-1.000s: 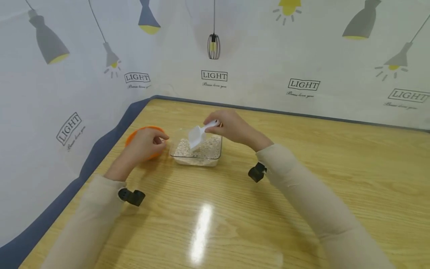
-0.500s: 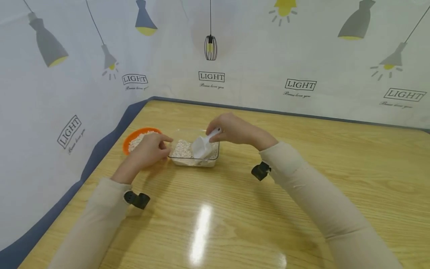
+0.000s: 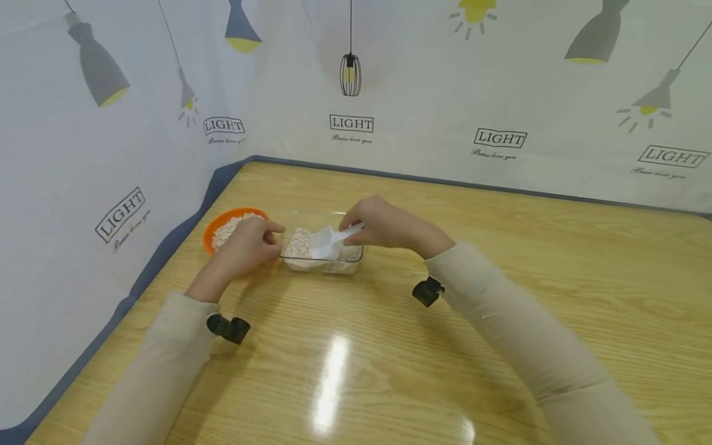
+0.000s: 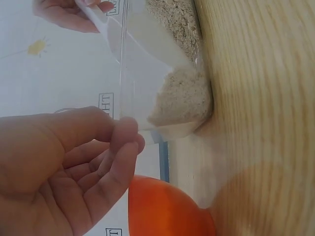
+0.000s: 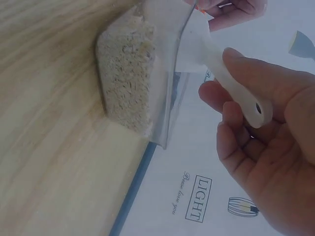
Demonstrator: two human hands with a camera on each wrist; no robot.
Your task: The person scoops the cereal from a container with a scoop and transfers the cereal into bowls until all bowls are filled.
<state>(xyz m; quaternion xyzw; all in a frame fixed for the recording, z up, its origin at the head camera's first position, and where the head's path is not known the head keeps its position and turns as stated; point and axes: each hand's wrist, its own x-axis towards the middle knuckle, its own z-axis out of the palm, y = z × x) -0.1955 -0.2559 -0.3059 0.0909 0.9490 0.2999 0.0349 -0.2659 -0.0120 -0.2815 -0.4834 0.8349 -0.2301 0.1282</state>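
Observation:
My right hand [image 3: 384,225] grips the handle of a white scoop [image 5: 229,83]. The scoop's head is down in a clear rectangular container [image 3: 351,267] of oat flakes [image 4: 183,96]. At the container's left side, my left hand [image 3: 250,244] pinches its rim between thumb and fingertips, as the left wrist view [image 4: 93,162] shows close up. An orange bowl [image 3: 210,238] heaped with pale flakes stands just left of the container, partly hidden behind the left hand. The flakes lie unevenly, banked up at the container's left end.
Everything stands on a light wooden table [image 3: 423,364] near its far left part. A white cloth backdrop [image 3: 423,80] printed with lamps rises behind and to the left. The table stretches on to the right and towards the front.
The scoop has gone from above the oat flakes down into them, then shifted left with its handle tilted flatter. My left hand has moved right from over the bowl to the container's rim.

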